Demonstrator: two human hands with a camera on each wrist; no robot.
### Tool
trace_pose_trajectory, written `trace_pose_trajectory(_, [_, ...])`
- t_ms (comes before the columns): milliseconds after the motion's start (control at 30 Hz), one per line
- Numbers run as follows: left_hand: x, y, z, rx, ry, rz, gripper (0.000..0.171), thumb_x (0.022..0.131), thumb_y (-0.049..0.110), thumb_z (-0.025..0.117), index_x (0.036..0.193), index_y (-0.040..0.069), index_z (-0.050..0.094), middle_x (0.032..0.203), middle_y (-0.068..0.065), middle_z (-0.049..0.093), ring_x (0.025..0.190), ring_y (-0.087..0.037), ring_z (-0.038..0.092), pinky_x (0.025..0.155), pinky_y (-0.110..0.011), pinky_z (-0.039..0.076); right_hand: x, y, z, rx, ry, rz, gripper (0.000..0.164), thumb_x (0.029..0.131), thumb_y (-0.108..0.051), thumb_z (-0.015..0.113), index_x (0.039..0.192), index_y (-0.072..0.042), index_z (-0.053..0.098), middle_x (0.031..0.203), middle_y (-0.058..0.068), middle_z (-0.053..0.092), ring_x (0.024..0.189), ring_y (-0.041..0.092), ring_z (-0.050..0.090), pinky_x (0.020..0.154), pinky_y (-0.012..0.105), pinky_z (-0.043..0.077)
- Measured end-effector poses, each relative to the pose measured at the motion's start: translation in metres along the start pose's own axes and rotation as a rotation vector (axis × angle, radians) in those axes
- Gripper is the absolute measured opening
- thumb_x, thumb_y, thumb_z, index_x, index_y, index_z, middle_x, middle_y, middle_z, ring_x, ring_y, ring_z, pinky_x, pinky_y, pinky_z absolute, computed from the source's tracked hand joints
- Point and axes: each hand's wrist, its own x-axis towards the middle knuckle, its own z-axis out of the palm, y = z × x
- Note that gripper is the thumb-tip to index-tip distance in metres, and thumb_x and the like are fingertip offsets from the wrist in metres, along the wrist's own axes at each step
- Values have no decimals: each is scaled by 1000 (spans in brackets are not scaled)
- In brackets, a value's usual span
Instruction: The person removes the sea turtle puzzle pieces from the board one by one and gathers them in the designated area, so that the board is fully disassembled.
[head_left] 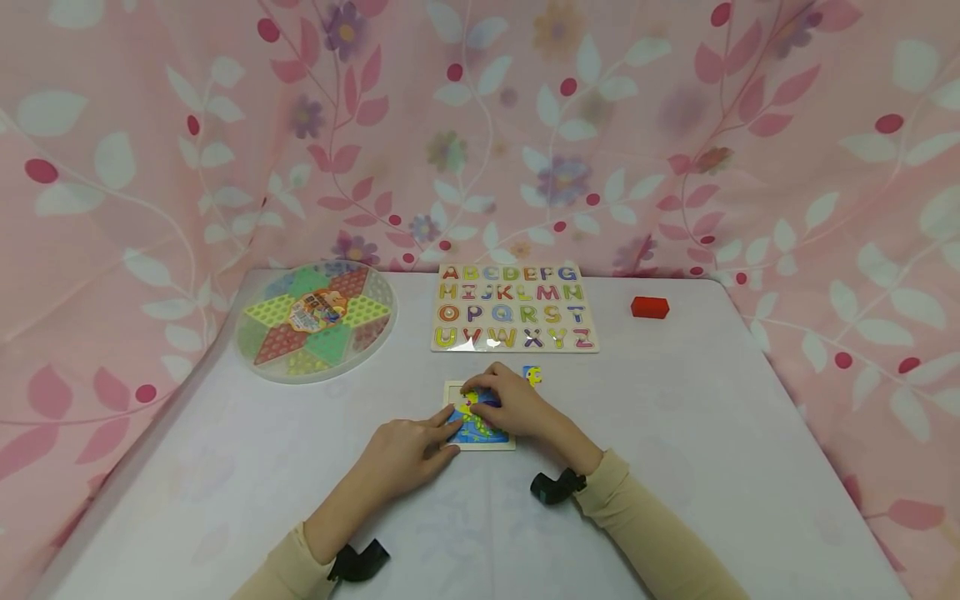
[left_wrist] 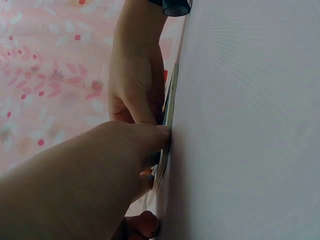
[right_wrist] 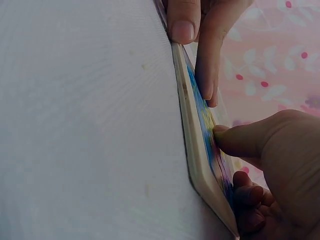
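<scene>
Head view, left hand [head_left: 408, 450] touching puzzle [head_left: 483, 434], fingers extended, right hand [head_left: 516, 403] curved over, grip unclear

Smooth wooden puzzle frame [right_wrist: 193, 132], matt tablecloth [head_left: 645, 417]

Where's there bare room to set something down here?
Free: the table's right side, between the red block and right sleeve; its left side, between the round board and left sleeve. Crowded: the middle, where left hand and right hand meet at the puzzle, near a loose piece.
</scene>
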Motion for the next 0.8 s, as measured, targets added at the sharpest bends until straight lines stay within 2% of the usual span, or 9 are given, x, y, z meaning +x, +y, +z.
trace_pose_trajectory(100, [0, 0, 0, 0, 3, 2, 41, 99, 40, 73, 134, 19, 76, 141, -3, 70, 74, -18, 74, 63, -36, 56, 0, 2, 1, 1, 5, -2, 29, 100, -21, 75, 129, -20, 74, 117, 5, 59, 97, 17, 54, 83, 31, 47])
trace_pose_trajectory(200, [0, 0, 0, -3, 2, 2, 41, 99, 40, 73, 134, 19, 76, 141, -3, 70, 68, -15, 71, 62, -35, 55, 1, 1, 1, 7, 6, 1, 29, 100, -21, 75, 129, -19, 74, 118, 6, 59, 97, 18, 54, 83, 33, 47])
trace_pose_trajectory(400, [1, 0, 1, -16, 6, -1, 40, 99, 40, 74, 134, 19, 76, 141, -3, 70, 55, -2, 54, 60, -33, 54, 0, -1, 1, 16, 8, 27, 28, 100, -21, 75, 128, -22, 73, 122, 8, 55, 101, 20, 54, 88, 37, 48])
trace_pose_trajectory(533, [1, 0, 2, -24, 5, -8, 41, 99, 40, 74, 135, 20, 76, 141, -3, 69, 51, 1, 44, 58, -32, 52, 0, 2, 3, 25, 19, 15, 27, 100, -21, 76, 127, -23, 73, 123, 7, 56, 102, 20, 54, 91, 39, 49])
trace_pose_trajectory(633, [0, 0, 1, -20, 5, -9, 41, 99, 41, 74, 135, 20, 76, 142, -3, 69, 52, -1, 49, 58, -32, 53, 0, 4, 2, 39, 23, -3, 30, 100, -21, 76, 130, -22, 72, 123, 5, 58, 101, 18, 54, 89, 37, 48])
trace_pose_trajectory(800, [0, 0, 0, -3, 4, -6, 41, 99, 42, 73, 134, 21, 76, 141, -2, 69, 59, -3, 60, 61, -33, 55, -1, 9, -2, 75, 31, -9, 38, 100, -19, 76, 136, -13, 66, 110, 3, 58, 88, 15, 50, 78, 29, 43])
